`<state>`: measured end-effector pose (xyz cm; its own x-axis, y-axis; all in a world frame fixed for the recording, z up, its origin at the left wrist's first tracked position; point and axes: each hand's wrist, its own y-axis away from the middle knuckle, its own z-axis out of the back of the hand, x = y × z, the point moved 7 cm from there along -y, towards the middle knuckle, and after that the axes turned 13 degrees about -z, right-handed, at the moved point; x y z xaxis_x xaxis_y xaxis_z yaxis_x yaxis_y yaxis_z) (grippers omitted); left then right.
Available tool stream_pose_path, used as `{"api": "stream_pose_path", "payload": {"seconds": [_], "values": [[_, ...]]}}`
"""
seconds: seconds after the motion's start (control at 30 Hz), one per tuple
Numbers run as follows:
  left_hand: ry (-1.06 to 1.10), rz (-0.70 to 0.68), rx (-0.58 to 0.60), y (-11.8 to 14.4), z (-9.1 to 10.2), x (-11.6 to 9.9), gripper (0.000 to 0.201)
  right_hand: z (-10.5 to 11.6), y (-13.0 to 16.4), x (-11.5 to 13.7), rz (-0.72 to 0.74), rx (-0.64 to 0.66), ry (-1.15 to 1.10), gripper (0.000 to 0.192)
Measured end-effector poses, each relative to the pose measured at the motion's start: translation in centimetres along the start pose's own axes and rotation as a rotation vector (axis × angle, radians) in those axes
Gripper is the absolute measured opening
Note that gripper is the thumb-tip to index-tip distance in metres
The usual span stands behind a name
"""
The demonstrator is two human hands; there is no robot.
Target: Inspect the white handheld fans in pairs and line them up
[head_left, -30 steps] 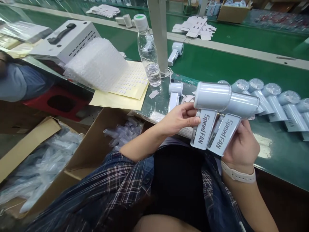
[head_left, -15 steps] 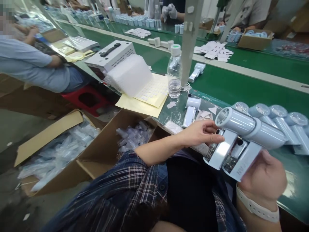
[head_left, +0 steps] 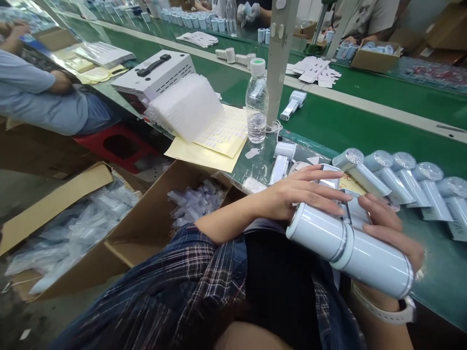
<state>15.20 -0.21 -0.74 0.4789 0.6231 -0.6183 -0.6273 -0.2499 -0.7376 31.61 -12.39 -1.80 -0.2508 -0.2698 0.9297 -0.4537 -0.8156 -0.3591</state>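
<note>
Holding two handheld fans (head_left: 350, 245) together at the counter (head_left: 438, 272) edge, both hands' fingers (head_left: 321, 187) wrapped on them; cardboard boxes (head_left: 146, 228) below hold plastic bags (head_left: 197, 201).

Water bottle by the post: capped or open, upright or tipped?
Capped and upright. The water bottle stands on the green table with its green-topped cap on, beside the yellow sticker sheets.

Green conveyor belt (head_left: 365, 124) across upper frame, grey post (head_left: 276, 58) centre top, red stool (head_left: 116, 146) left, concrete floor (head_left: 22, 194) lower left.
</note>
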Motion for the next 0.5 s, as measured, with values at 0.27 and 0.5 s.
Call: {"api": "stream_pose_path", "payload": {"seconds": [0.27,0.5], "values": [[-0.088,-0.025,0.068,0.5,-0.3,-0.8,0.026,0.0,0.8,-0.4,0.060,0.038,0.006,0.011],[-0.046,0.025,0.045,1.0,-0.3,1.3,0.027,-1.6,0.1,-0.7,0.082,0.124,-0.127,0.036]]}}
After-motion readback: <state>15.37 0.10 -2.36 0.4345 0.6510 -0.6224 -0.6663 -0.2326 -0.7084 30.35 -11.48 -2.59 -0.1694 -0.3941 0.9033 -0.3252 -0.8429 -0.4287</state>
